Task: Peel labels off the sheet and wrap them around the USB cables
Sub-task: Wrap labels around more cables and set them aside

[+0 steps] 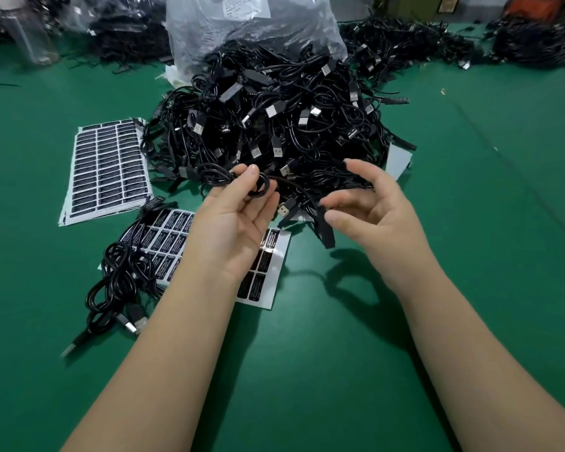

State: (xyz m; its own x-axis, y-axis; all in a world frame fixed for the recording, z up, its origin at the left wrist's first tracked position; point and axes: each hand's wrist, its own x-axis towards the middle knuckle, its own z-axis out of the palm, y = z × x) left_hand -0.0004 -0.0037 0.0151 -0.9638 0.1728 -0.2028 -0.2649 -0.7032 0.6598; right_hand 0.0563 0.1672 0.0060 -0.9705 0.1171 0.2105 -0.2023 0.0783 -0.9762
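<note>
A green desk (340, 370) is carrying everything here. Nearest, a small bundle of black USB cables (118, 288) is lying at the left, partly over a label sheet (268, 272) that is showing rows of black labels. Above that sheet, the left hand (238, 220) is holding a coiled cable loop (258, 187), its thumb pressing the loop against its fingers. The right hand (369, 207) is hovering half open, fingers loosely curved, and whether it is touching the black cable end (327, 230) hanging just beside it cannot be told. Farther left, a fuller label sheet (108, 168) is lying flat. Beyond the hands, a big heap of USB cables (274, 125) is spilling from a clear plastic bag (242, 27).
</note>
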